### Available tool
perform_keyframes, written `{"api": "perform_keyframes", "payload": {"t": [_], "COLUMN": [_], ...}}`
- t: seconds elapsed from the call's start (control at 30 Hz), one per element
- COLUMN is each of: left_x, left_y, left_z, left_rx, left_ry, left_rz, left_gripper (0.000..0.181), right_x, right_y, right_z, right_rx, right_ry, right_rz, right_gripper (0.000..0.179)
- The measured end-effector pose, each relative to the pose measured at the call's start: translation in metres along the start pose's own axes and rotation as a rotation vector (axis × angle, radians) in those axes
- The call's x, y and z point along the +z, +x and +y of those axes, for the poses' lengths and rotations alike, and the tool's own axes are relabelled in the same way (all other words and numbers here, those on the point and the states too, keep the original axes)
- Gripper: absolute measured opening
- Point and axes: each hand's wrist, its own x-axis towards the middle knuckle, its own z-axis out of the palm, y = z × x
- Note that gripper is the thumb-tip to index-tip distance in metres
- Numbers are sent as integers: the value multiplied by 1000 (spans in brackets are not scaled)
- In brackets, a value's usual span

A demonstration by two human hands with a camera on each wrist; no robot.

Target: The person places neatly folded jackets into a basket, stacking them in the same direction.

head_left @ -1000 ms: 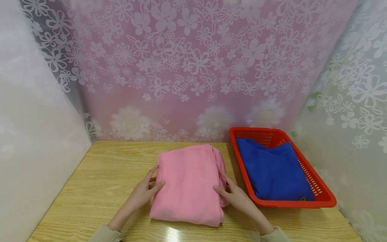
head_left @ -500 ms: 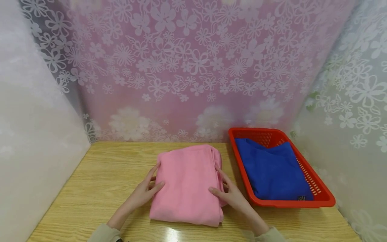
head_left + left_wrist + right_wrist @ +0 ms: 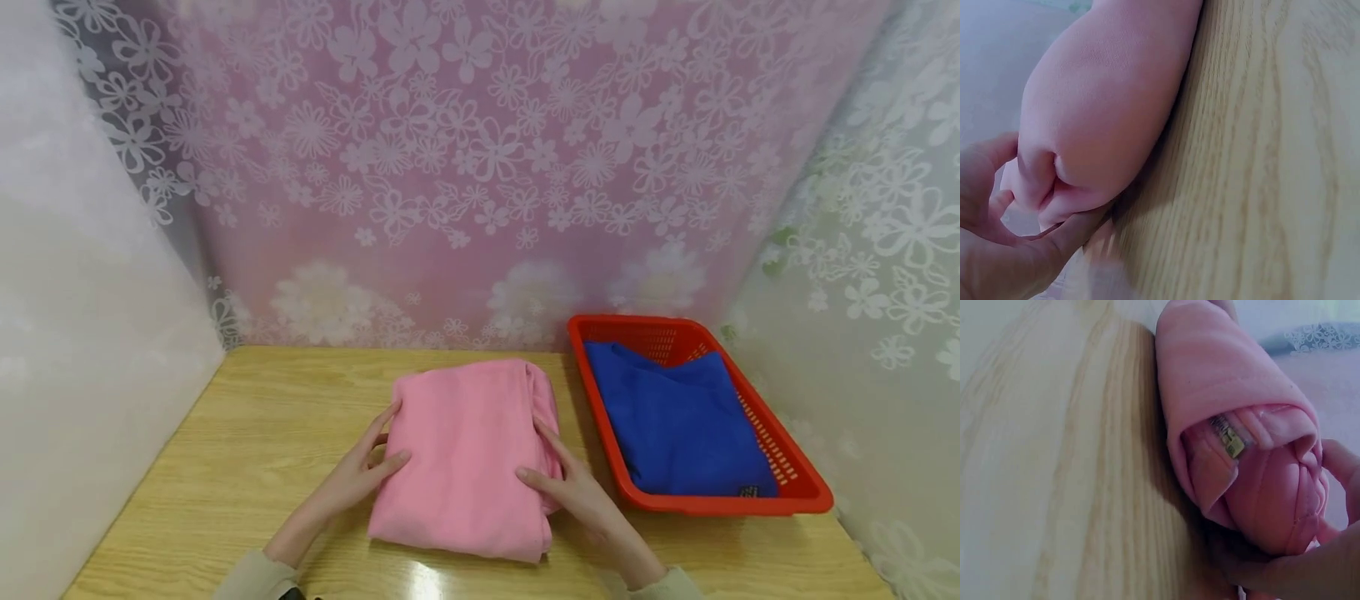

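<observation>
A thick folded pink cloth point(image 3: 465, 458) lies on the wooden table, layered folds showing along its right side. My left hand point(image 3: 352, 482) holds its left side, thumb on top. In the left wrist view, that hand's fingers point(image 3: 1075, 231) reach under the cloth's rounded end point(image 3: 1107, 94). On the opposite side, my right hand point(image 3: 581, 492) holds the folds, thumb over the top. A small label point(image 3: 1229, 436) and stitched seams show inside the open fold in the right wrist view, where the right hand point(image 3: 1313, 569) reaches beneath the bundle. Some fingertips are hidden by the cloth.
To the right stands a red plastic basket point(image 3: 731, 505) with perforated walls. A folded blue cloth point(image 3: 682, 425) with a dark label lies inside it. Flowered sheets point(image 3: 450, 167) hang behind and at the sides of the wooden table point(image 3: 225, 450).
My right hand has moved slightly left, its thumb farther onto the pink cloth's top. The right-hand folds were pressed inward, then spread out again. My left hand has stayed nearly still.
</observation>
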Motion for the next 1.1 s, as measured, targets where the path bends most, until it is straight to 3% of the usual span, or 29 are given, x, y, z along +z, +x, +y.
{"api": "perform_keyframes", "payload": {"t": [0.2, 0.37, 0.5, 0.73, 1.1], "left_x": [-1, -3, -7, -7, 10], "left_y": [0, -1, 0, 4, 23], "left_z": [4, 15, 30, 54, 101], "left_rx": [23, 4, 27, 96, 201], "left_ry": [-73, -138, -158, -149, -119], "left_rz": [-41, -32, -21, -44, -39], "left_gripper": [78, 77, 75, 70, 70], "right_x": [3, 1, -3, -16, -56], "right_y": [-3, -7, -9, -15, -25], "right_z": [-6, -19, -34, -55, -84], "right_rx": [-81, -200, -260, -248, -300], "right_ry": [65, -11, -55, -16, -104], "right_rz": [-27, -14, -20, -34, 36], "right_gripper": [85, 85, 76, 67, 70]}}
